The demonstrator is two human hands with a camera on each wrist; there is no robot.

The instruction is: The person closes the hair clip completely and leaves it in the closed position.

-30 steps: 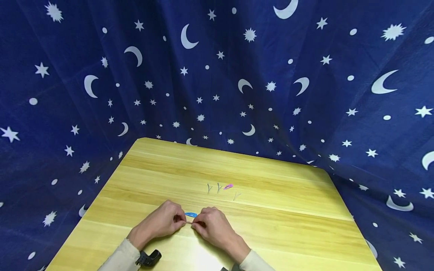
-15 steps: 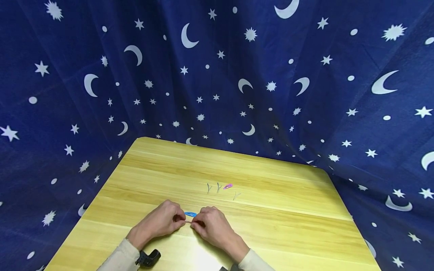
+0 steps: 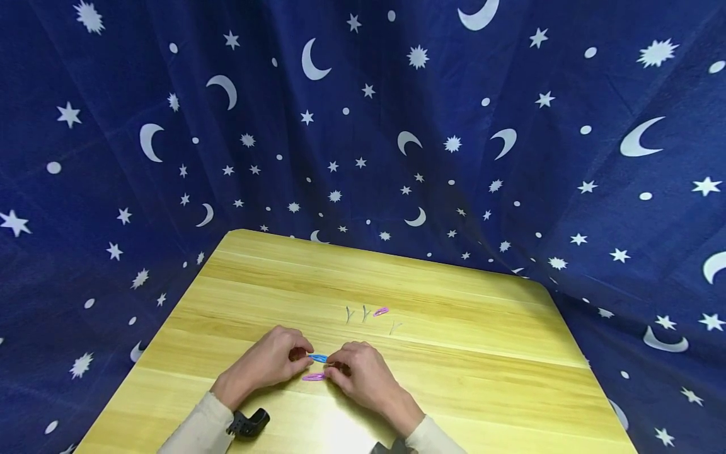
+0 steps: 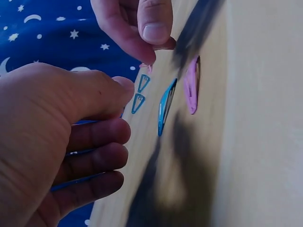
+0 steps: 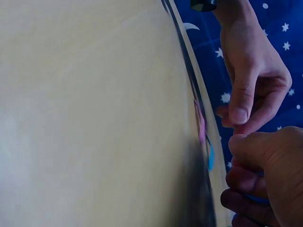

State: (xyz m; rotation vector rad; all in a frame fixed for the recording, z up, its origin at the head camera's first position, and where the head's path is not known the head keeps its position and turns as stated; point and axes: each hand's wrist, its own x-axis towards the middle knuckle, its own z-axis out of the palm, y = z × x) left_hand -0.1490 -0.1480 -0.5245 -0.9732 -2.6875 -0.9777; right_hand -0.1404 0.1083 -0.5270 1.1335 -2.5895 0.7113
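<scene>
A blue snap hair clip [image 3: 318,358] lies on the wooden table between my two hands. Just in front of it, nearer the body, lies a pink snap hair clip [image 3: 313,377]. My left hand [image 3: 278,356] is by the blue clip's left end, fingers loosely bent. At its right end is my right hand [image 3: 363,372], its thumb close to the pink clip. In the left wrist view, the blue clip [image 4: 165,106] and pink clip [image 4: 191,90] lie apart from the fingertips, and neither hand visibly holds anything.
Farther back on the table [image 3: 454,366] lie another pink clip [image 3: 381,311] and several thin Y-shaped clips, such as one grey clip [image 3: 349,314]. A blue curtain [image 3: 363,139] with moons and stars hangs behind the table. A black band [image 3: 248,423] is on the left wrist.
Both hands pinched a thin pinkish clip between them before. They have let go of it, and it now lies on the table. The hands have shifted slightly toward the blue clip.
</scene>
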